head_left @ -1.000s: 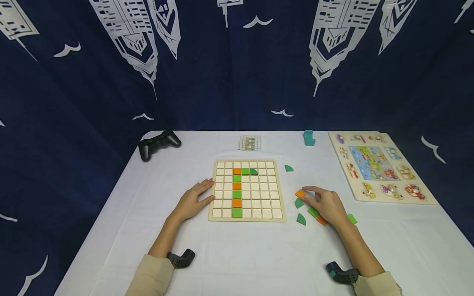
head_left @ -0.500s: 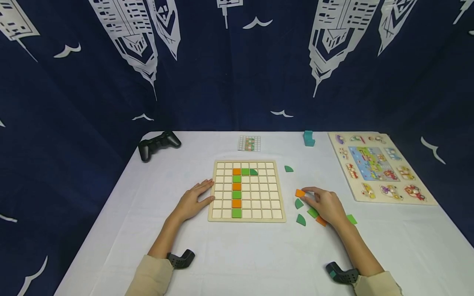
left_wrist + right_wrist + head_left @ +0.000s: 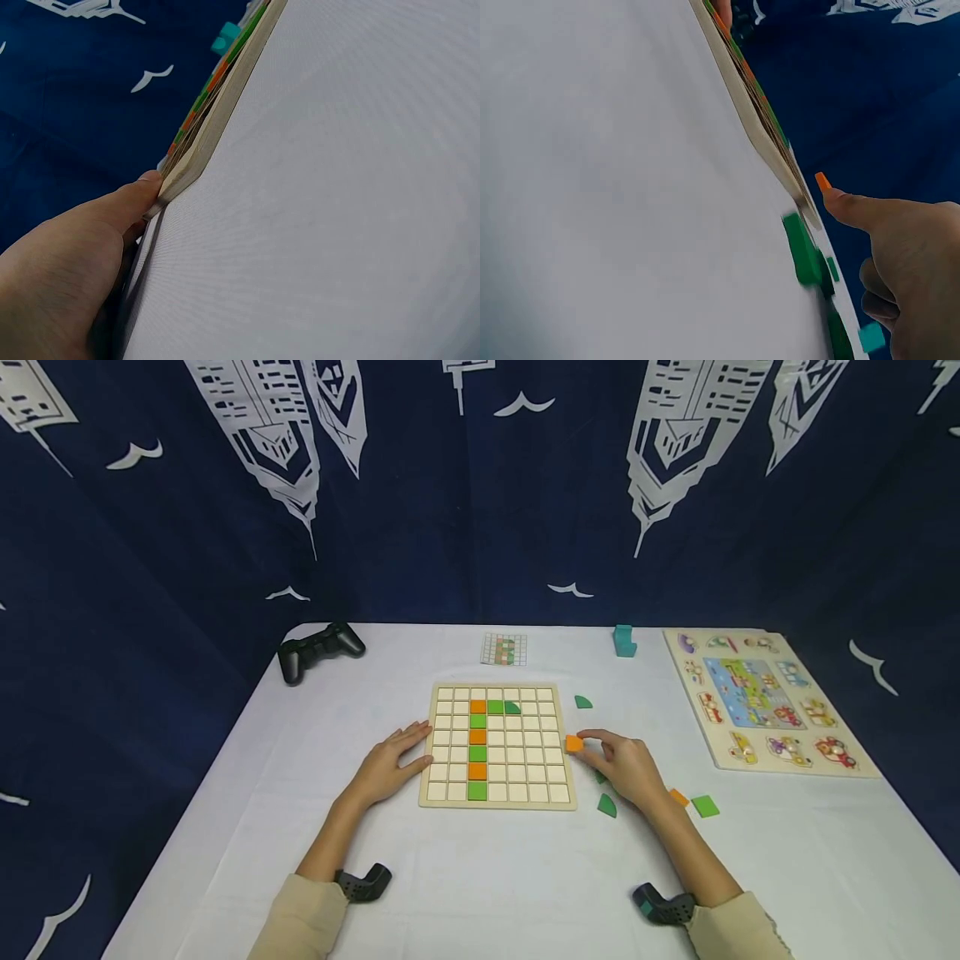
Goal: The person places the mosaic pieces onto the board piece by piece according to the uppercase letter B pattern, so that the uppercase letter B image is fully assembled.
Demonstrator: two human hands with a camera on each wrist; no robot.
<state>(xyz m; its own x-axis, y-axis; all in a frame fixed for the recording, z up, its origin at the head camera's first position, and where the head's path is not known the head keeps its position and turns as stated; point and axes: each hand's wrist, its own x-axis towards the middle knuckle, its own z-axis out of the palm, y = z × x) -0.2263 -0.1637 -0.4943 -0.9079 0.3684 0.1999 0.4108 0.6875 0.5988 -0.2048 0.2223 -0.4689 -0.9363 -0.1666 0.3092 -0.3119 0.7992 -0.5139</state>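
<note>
A gamepad (image 3: 321,652), a card (image 3: 504,649) and a teal block (image 3: 624,641) lie along the far side of the table (image 3: 480,877), a puzzle (image 3: 763,736) at right, while the right hand (image 3: 628,768) partly covers what seems a green quarter (image 3: 601,777). Its grip pinches an orange tile (image 3: 573,744) by the right edge of the board (image 3: 498,805); the left hand (image 3: 386,768) rests, fingers extended, at the left edge. Since half a second ago, hand and tile have moved leftward from the loose pieces toward the board.

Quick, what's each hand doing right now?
Left hand: open, touching the grid board at its left edge.
Right hand: closed, pinching an orange tile.
</note>
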